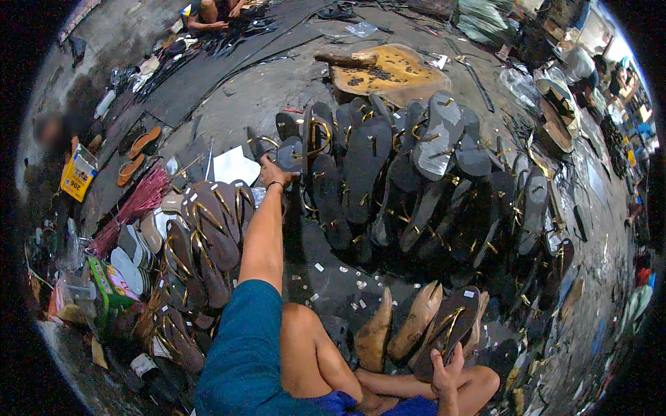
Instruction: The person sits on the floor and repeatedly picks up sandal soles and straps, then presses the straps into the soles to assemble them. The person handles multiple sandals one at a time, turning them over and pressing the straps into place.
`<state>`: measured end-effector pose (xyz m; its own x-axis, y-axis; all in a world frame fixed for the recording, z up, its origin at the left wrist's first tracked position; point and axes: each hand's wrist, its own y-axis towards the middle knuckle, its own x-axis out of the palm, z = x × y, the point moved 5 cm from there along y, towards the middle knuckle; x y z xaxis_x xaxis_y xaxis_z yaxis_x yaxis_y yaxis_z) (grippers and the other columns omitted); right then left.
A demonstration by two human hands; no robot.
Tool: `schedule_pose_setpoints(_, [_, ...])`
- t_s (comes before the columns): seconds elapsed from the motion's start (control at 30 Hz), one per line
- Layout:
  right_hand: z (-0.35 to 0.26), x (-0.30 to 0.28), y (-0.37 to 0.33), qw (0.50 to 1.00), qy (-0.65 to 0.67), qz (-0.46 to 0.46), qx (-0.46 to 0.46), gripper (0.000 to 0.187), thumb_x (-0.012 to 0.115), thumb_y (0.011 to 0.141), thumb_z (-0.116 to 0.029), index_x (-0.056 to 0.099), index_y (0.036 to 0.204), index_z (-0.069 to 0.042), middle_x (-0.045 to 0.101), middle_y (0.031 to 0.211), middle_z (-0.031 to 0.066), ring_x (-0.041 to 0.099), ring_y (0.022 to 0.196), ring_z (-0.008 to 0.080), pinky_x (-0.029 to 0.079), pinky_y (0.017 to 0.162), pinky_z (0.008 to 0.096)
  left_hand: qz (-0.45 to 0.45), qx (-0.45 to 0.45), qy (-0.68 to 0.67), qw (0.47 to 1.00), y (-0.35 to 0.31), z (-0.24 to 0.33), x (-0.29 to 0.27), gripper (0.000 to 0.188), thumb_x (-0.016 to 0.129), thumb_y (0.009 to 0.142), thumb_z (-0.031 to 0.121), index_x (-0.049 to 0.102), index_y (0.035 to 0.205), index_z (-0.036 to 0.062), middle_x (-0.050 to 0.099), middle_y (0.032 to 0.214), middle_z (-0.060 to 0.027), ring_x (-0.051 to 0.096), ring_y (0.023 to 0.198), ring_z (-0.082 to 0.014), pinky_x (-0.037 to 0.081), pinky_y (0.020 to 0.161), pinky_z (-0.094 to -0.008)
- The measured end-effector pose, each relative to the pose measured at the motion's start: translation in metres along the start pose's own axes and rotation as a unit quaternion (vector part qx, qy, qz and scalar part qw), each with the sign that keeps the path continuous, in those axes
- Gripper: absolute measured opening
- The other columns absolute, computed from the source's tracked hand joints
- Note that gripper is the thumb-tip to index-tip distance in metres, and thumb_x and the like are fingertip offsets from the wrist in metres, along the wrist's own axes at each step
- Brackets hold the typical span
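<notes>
My left hand (pixel 275 173) reaches far forward, its fingers closed on the edge of a dark sandal (pixel 290 154) at the left end of a big pile. The black flip-flop sandals (pixel 368 149) in that pile have gold straps, and many show their soles. Down at the right, my right hand (pixel 448 371) grips a brown thong sandal (pixel 458 315) with a gold strap and a small white label on its heel. Beside that sandal stand several worn wooden shoe lasts (pixel 416 320). Left of my left arm lie labelled brown sandals (pixel 215 218) in overlapping rows.
A wooden block (pixel 399 73) with a thick stick (pixel 345 59) lies beyond the pile. White paper (pixel 236 168), a magenta broom (pixel 135 208) and orange sandals (pixel 144 142) lie to the left. Small white labels (pixel 319 267) dot the floor. Another person's hands (pixel 218 24) show at the top.
</notes>
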<state>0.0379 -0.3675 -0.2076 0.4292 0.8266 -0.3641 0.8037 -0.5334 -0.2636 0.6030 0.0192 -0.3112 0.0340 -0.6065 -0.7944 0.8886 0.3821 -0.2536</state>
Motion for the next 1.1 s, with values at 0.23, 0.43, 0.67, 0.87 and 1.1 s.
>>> schedule_pose_setpoints(0.23, [-0.012, 0.008, 0.008, 0.999, 0.021, 0.001, 0.025, 0.044, 0.066, 0.084, -0.007, 0.049, 0.124, 0.003, 0.06, 0.106, 0.008, 0.056, 0.095, 0.0174, 0.045, 0.087, 0.0305, 0.122, -0.016, -0.073, 0.99, 0.043, -0.074, -0.029, 0.072, 0.09, 0.058, 0.032, 0.06, 0.112, -0.003, 0.068, 0.103, -0.0141, 0.065, 0.086, -0.0234, 0.051, 0.08, -0.0365])
schedule_pose_setpoints(0.43, [-0.035, -0.02, 0.028, 0.988, -0.104, 0.045, -0.102, 0.045, 0.063, 0.085, -0.004, 0.048, 0.126, 0.003, 0.056, 0.117, 0.0117, 0.054, 0.106, 0.0179, 0.043, 0.093, 0.0313, 0.292, 0.14, -0.294, 0.899, -0.049, -0.034, -0.106, 0.091, 0.087, 0.065, 0.028, 0.036, 0.132, -0.0088, 0.05, 0.13, -0.0228, 0.05, 0.117, -0.0314, 0.038, 0.102, -0.0398])
schedule_pose_setpoints(0.67, [-0.082, -0.063, 0.113, 0.978, 0.077, 0.111, -0.16, 0.048, 0.064, 0.088, -0.007, 0.046, 0.13, 0.004, 0.059, 0.117, 0.0082, 0.056, 0.107, 0.0155, 0.043, 0.096, 0.0304, 0.066, 0.353, -0.484, 0.798, -0.229, 0.108, -0.204, 0.05, 0.077, 0.079, 0.009, 0.05, 0.12, -0.0024, 0.061, 0.114, -0.0138, 0.06, 0.099, -0.0232, 0.05, 0.089, -0.0351])
schedule_pose_setpoints(0.87, [-0.168, -0.095, 0.144, 0.949, -0.044, 0.193, -0.247, 0.058, 0.072, 0.084, -0.023, 0.048, 0.13, 0.003, 0.053, 0.126, 0.0201, 0.051, 0.12, 0.0274, 0.038, 0.104, 0.0384, -0.264, 0.371, -0.518, 0.724, -0.406, 0.206, -0.107, 0.049, 0.076, 0.079, 0.004, 0.052, 0.122, 0.0016, 0.063, 0.113, -0.0061, 0.062, 0.099, -0.0163, 0.05, 0.089, -0.0307])
schedule_pose_setpoints(1.1, [-0.069, -0.108, 0.066, 0.965, 0.225, 0.107, -0.079, 0.041, 0.072, 0.086, -0.025, 0.061, 0.114, 0.002, 0.068, 0.101, 0.0083, 0.063, 0.09, 0.0154, 0.05, 0.083, 0.0316, -0.445, 0.203, -0.523, 0.697, -0.473, 0.224, 0.043, 0.047, 0.063, 0.09, 0.008, 0.045, 0.132, 0.0004, 0.061, 0.116, -0.0092, 0.059, 0.104, -0.0199, 0.049, 0.094, -0.0351])
